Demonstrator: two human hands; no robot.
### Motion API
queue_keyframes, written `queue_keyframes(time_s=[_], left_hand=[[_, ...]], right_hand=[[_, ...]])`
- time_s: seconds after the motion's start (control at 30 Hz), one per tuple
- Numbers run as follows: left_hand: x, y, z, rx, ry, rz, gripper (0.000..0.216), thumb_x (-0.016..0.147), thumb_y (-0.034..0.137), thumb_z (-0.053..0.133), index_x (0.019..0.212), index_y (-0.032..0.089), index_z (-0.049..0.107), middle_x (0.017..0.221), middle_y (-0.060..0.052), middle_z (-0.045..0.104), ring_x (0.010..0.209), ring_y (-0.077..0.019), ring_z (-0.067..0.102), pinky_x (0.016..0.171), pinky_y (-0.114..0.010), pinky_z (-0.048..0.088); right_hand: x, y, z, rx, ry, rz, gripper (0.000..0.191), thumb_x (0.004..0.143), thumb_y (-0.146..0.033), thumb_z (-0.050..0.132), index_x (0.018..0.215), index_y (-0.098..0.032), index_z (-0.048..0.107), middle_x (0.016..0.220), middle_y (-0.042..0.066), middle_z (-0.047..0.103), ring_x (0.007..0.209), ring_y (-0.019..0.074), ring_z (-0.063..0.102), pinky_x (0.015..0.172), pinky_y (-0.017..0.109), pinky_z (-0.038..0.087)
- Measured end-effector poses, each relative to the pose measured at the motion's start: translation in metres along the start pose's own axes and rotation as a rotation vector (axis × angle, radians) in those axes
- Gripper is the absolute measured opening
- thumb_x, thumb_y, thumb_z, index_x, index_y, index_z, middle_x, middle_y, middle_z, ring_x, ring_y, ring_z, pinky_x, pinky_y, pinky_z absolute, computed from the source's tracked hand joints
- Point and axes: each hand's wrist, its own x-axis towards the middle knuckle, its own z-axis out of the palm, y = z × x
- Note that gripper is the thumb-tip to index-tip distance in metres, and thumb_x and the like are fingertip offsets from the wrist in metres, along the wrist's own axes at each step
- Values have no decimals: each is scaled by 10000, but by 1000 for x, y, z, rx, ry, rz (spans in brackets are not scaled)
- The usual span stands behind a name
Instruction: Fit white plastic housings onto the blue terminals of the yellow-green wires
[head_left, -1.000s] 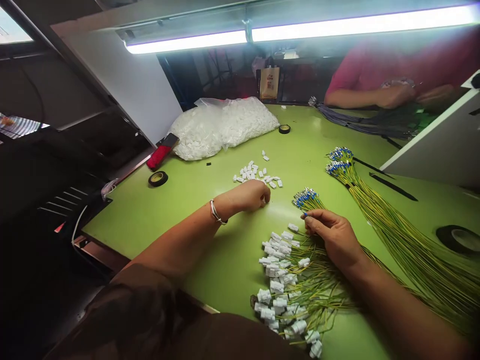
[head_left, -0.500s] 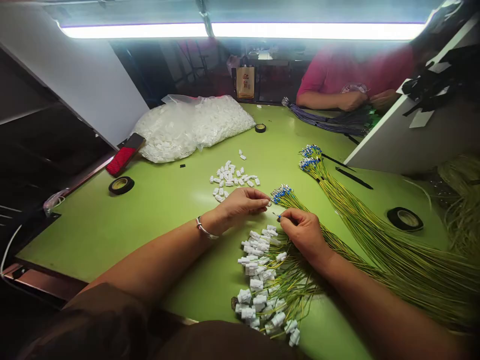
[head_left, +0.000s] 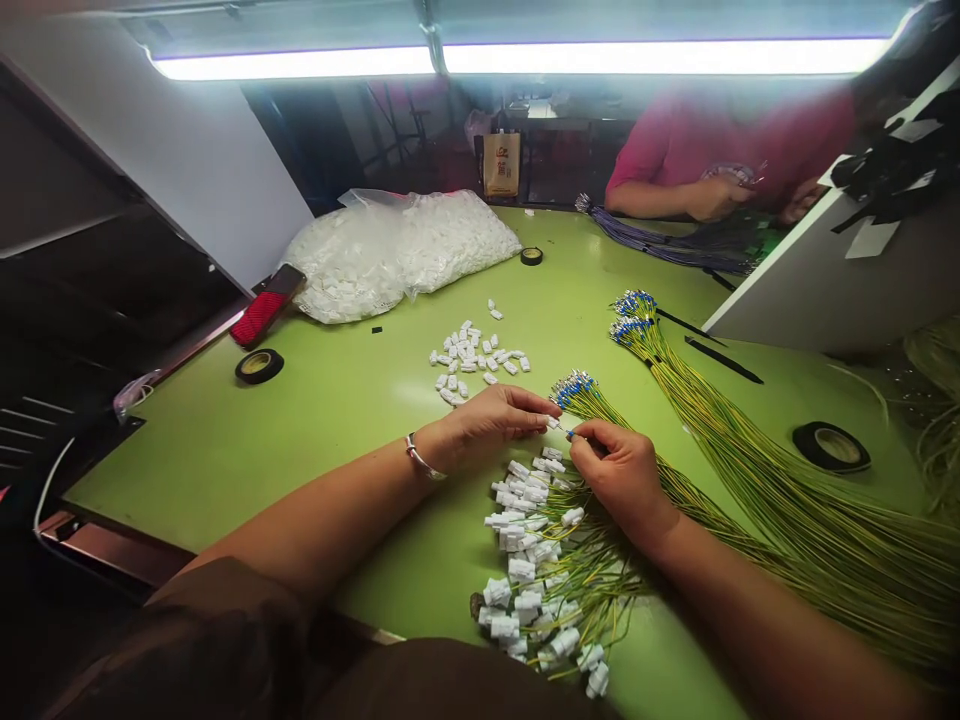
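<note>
We note the left hand [head_left: 504, 412] pinching a white connector [head_left: 553, 422], the right hand [head_left: 619, 468] gripping a blue-sleeved wire end [head_left: 570, 434]; we judge this insertion, the next move calling for straight alignment

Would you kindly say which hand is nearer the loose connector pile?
Left: the left hand is just in front of the loose connector pile; the right hand is farther right.
</note>
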Motion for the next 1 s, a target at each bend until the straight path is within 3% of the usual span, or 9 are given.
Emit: queue_keyframes(time_s=[0.37,0.57,0.77,1.0], left_hand=[[1,0,-1,30,31,5,332,556,201,827,839,83,700,663,-36,654,601,-79,594,642,-218,463],[1,-7,4,208,42,107,336,575,271,817,809,64,692,600,-49,645,540,-86,577,564,-218,456],[1,-12,7,183,60,81,361,557,318,824,763,58,683,559,-50,638,518,-93,583,563,-227,482],[1,-12,8,127,114,51,363,549,344,830,721,68,669,602,-64,664,556,-112,618,603,-244,512]], right_hand=[[0,2,0,-79,-18,-31,148,723,-153,520,621,-173,625,515,-29,511,485,92,433,517,216,349],[-2,2,1,-168,-57,-141,176,774,-176,498,625,-180,592,539,-11,526,514,104,441,549,228,343],[-2,1,-1,-201,-134,-185,195,807,-189,482,635,-173,571,546,-5,525,503,104,434,552,235,338],[0,1,-4,-96,-92,-60,161,775,-215,515,641,-179,597,544,-15,552,495,102,456,528,220,362]])
